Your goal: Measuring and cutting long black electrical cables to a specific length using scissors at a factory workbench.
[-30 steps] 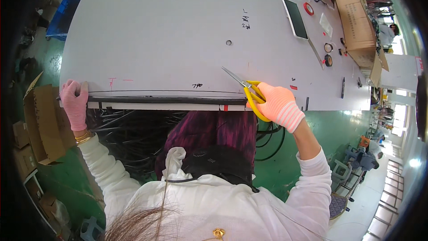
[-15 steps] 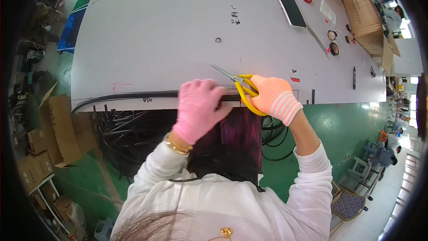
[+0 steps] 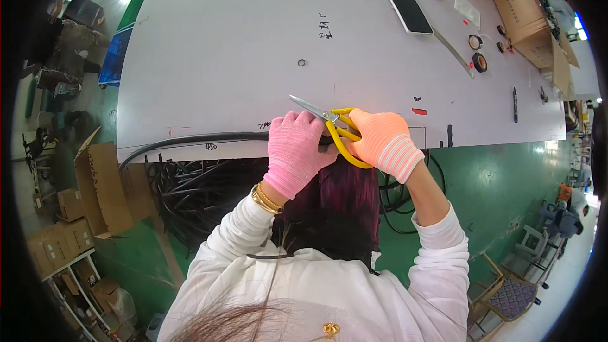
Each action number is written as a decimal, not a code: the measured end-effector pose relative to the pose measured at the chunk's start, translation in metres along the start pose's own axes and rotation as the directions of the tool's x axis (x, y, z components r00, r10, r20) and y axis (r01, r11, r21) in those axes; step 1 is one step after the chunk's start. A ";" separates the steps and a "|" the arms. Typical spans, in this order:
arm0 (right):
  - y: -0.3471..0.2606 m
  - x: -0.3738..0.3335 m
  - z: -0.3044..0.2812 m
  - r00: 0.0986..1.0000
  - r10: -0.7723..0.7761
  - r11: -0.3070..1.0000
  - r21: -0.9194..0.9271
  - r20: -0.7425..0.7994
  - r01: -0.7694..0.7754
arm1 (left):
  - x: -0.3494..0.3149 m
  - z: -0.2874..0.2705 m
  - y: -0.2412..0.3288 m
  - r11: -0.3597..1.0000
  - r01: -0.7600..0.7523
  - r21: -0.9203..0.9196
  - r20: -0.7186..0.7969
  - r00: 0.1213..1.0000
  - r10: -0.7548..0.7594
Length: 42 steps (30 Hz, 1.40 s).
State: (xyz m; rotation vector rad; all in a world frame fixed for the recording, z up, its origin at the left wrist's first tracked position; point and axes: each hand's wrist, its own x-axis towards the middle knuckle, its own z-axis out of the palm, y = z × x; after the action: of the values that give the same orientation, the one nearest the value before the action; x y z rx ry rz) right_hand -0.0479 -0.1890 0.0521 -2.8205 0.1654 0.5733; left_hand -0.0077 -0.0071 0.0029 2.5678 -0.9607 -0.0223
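Note:
A thick black cable runs along the table's near edge and droops over it at the left. My left hand, in a pink knitted glove, is closed round the cable near its right end, its thumb toward the right hand. In an orange glove, my right hand grips scissors with yellow handles. Their metal blades point away to the far left, above the table and just beyond the left fingers. The lower handle loop crosses close to the cable's end, which is partly hidden by the hands.
The pale table bears a phone, a steel ruler, tape rolls, a small dark ring and a black marker. Under the near edge hang bundled black cables. An open carton stands at the left.
My left hand has come down onto the cable and closed, nearer to my right hand. My right hand still holds the scissors. The whole view has shifted slightly.

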 end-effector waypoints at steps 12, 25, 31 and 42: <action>0.023 -0.078 0.073 0.855 0.304 0.125 0.907 -0.421 0.402 | 0.014 -0.015 0.001 0.981 -0.096 -0.168 0.103 0.988 0.114; -0.024 -0.115 0.180 0.994 0.002 0.295 0.950 -0.106 0.101 | 0.008 -0.065 0.022 0.738 0.325 -0.591 0.490 0.872 0.008; -0.035 -0.110 0.174 0.986 0.032 0.231 0.961 -0.163 0.152 | 0.003 -0.065 0.021 0.739 0.303 -0.601 0.484 0.874 0.035; -0.043 -0.131 0.116 0.993 0.060 0.255 0.960 0.102 -0.115 | 0.013 -0.070 0.021 0.345 0.472 -0.811 0.580 0.722 0.377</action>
State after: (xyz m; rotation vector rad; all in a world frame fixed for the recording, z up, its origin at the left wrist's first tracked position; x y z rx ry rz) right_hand -0.2038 -0.1082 0.0113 -1.5300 0.4837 0.3370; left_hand -0.0002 -0.0049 0.0763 1.3436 -0.6895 -1.3052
